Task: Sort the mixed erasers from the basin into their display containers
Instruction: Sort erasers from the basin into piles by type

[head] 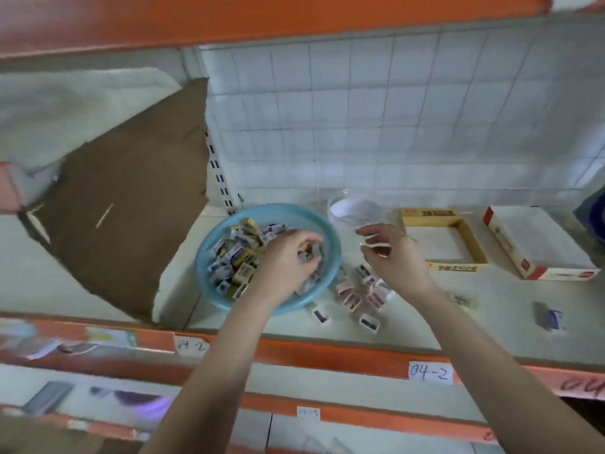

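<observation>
Reaching past the orange shelf edge (327, 352), the left hand (288, 257) pinches erasers (235, 253) in the blue basin (200, 257) (right hand (389, 253) hovers loosely open, empty), the pick likely needing a lift to a matching box (471, 240).

A pale shelf (98, 280) ran across the view. An orange rail (327, 353) capped its front edge and carried a handwritten paper label (429, 373) reading 04-2. Behind stood a white back panel (393, 109) crossed by grid lines, with a slotted upright post (217, 168) at its left. Brown cardboard (131, 198) covered the left side. Another orange shelf (229, 18) hung overhead, and a lower shelf (327, 380) showed below.
</observation>
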`<state>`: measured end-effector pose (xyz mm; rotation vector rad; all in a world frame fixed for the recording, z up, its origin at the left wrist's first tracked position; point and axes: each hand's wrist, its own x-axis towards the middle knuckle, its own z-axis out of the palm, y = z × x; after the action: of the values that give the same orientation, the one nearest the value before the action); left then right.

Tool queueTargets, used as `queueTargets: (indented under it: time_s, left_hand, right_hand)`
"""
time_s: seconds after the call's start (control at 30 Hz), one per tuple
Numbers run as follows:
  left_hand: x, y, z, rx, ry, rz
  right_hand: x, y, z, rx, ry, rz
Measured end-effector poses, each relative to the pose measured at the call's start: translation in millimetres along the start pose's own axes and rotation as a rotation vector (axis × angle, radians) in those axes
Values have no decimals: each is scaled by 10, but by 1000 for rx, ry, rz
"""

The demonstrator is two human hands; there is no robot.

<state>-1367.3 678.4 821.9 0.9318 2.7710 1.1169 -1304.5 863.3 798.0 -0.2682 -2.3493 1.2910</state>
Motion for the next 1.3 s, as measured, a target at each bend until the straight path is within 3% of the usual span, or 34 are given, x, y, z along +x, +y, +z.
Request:
queueTargets:
  time_s: [0.27,0.43,0.6,0.8,1.03,1.13,1.3]
  left_hand:
    - [-345,-506,-545,26,158,-223]
    - [-477,-619,-646,44,170,-268]
    - [-361,-647,-566,9,130,-258]
    - [-20,-612,-384,64,56,-159]
    - [218,-644,-294,312,-69,-97]
    - [188,-669,-216,443,-17,-26]
    - [161,-740,-168,413,73,-18]
  right_hand:
    - [128,-360,577,31,-218,-85]
    - [203,-467,715,-132,-296,-150]
    - [267,-508,673,-323,-554,-131]
    - [176,-467,774,-451,-479,-241]
    - [190,-464,724,-425,-515,-205]
    - [202,-461,703,-436,-516,-242]
    - [228,-452,710,-514,-560,-266]
